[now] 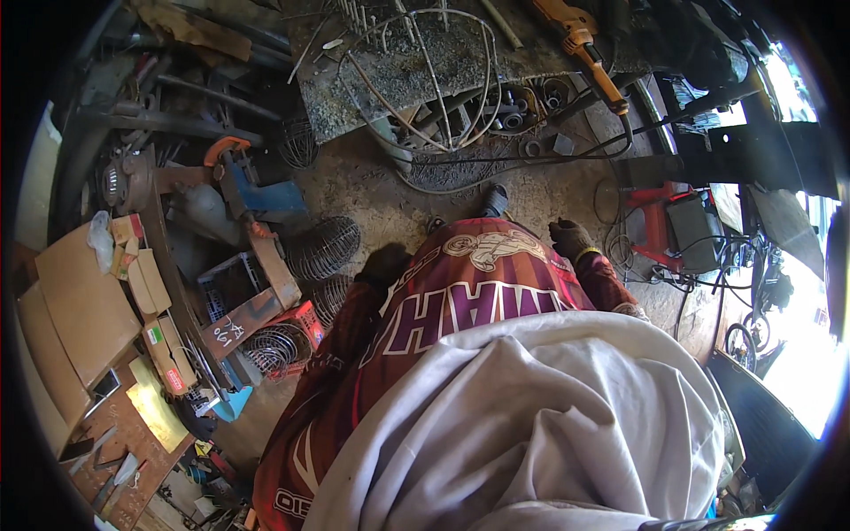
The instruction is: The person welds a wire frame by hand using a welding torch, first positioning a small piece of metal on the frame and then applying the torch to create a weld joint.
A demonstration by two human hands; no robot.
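My left hand [387,263], in a dark glove, hangs beside the shirt's left side; shadow hides how its fingers lie. Beyond the shirt's other side hangs my right hand [572,237], also dark-gloved, its fingers loosely apart and nothing visible in them. Neither hand touches the work table. A bent wire frame [431,71] with rounded loops lies on the gritty metal tabletop [332,111] in front of me and overhangs its near edge. An orange angle grinder [580,44] rests at the table's right part, its cable running down from the handle.
Wire coils [323,248] stand on the floor at left, near a red crate [305,326]. A blue-and-orange cutting machine [257,186] and cardboard boxes [93,296] are farther left. At right are a red stand [651,226] and loose cables. Pale cloth [549,416] drapes over me.
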